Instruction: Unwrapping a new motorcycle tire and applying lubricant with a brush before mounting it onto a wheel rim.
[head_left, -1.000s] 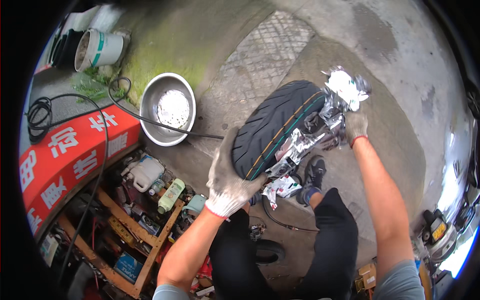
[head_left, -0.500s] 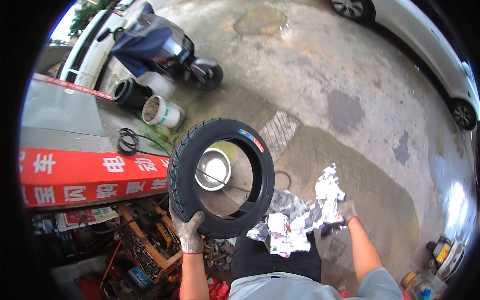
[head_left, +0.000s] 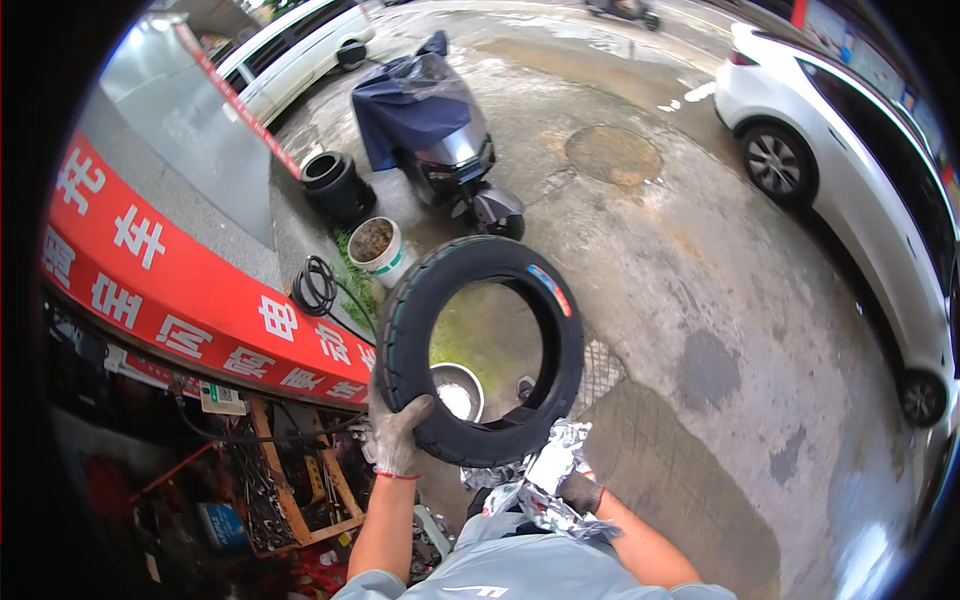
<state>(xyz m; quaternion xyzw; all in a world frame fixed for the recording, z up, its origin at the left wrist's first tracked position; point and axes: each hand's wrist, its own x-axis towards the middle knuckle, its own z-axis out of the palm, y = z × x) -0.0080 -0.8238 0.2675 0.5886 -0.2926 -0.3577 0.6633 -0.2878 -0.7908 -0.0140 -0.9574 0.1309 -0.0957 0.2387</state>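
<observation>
My left hand (head_left: 398, 432), in a pale work glove, grips a black tyre (head_left: 408, 345) at its lower left, thumb over the sidewall. The tyre is held up in front of me, its open middle facing me, with a small coloured label on the upper right. Close to my body, below the tyre, my right hand (head_left: 582, 492) is closed on crumpled silvery wrapping (head_left: 545, 482). Part of the wrapping lies against my shirt. The tyre's lower rim hides some of it, and the right fingertips are partly covered.
A metal bowl (head_left: 478, 388) shows through the tyre. To the left are a red banner (head_left: 205, 325), a coiled black hose (head_left: 314, 286), a white bucket (head_left: 392, 262), a black container (head_left: 345, 196) and a wooden tool crate (head_left: 285, 478). Beyond stand a covered scooter (head_left: 425, 120) and a white car (head_left: 850, 205).
My right hand has drawn the silvery wrapping in from the right toward my body, under the tyre. The left hand still holds the tyre. The view has turned and shows more ground ahead.
</observation>
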